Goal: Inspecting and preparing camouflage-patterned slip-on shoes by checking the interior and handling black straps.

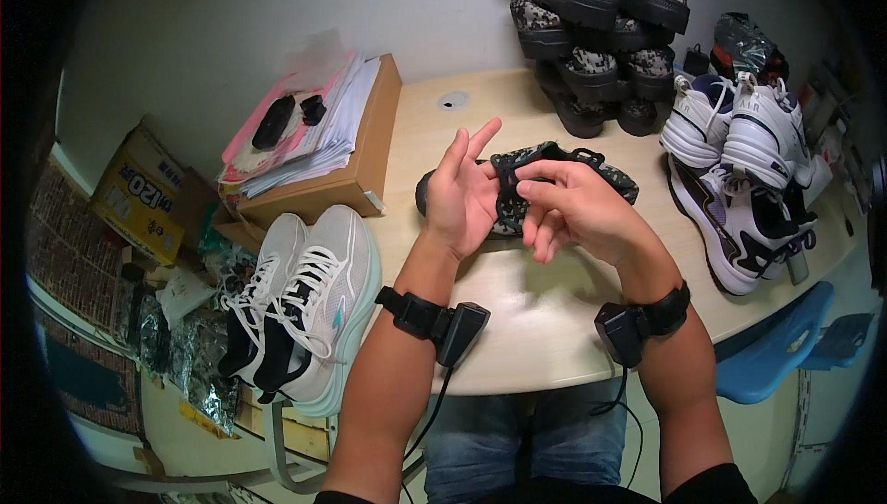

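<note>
A digital-camouflage shoe (pixel 516 216) with black laces lies on the table in front of me, partly covered by both hands. My left hand (pixel 463 202) is at the shoe's left part, palm turned up, thumb and a finger spread, with nothing visible in the palm. Its other fingertips pass behind the black lacing (pixel 508 182). Over the shoe's middle, my right hand (pixel 572 202) has its thumb and index fingertips close together beside the lacing. Whether they pinch a lace cannot be made out. The right hand's other fingers curl loosely below.
Camouflage shoes (pixel 589 67) are stacked at the back. White sneakers (pixel 738 130) are piled on the right, and grey-white running shoes (pixel 319 296) stand on the left. Behind those, a cardboard box (pixel 374 150) carries papers (pixel 326 150). Cables (pixel 436 407) hang from wrist-worn devices (pixel 463 331).
</note>
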### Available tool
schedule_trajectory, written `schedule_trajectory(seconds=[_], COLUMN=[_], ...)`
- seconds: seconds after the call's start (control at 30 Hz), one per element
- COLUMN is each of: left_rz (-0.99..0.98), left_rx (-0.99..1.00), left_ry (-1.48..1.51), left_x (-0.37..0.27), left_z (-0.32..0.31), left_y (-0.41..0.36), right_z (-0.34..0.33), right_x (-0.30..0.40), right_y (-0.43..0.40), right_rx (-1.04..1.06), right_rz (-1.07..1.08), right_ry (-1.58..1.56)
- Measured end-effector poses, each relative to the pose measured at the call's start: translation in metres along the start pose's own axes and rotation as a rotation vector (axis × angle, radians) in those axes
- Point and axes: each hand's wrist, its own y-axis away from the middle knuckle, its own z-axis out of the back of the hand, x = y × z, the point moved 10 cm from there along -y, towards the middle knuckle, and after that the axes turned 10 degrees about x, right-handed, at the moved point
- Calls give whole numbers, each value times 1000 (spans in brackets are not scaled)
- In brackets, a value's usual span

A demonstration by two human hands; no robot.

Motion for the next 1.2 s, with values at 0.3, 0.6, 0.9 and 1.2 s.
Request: schedule_trajectory(seconds=[0.3, 0.6, 0.9, 1.2], left_rz=[0, 15, -25, -37], left_rx=[-35, -71, -93, -133], left_ry=[-2, -28, -9, -13], left_x=[2, 3, 2, 0], left_z=[5, 2, 6, 9], left_y=[-1, 0, 0, 0], right_z=[10, 15, 21, 97], right_x=[7, 5, 43, 58], right_y=[-2, -3, 22, 39], right_rx=[64, 176, 216, 152], right_rz=[132, 157, 429, 807], right_ry=[-269, -534, -497, -994])
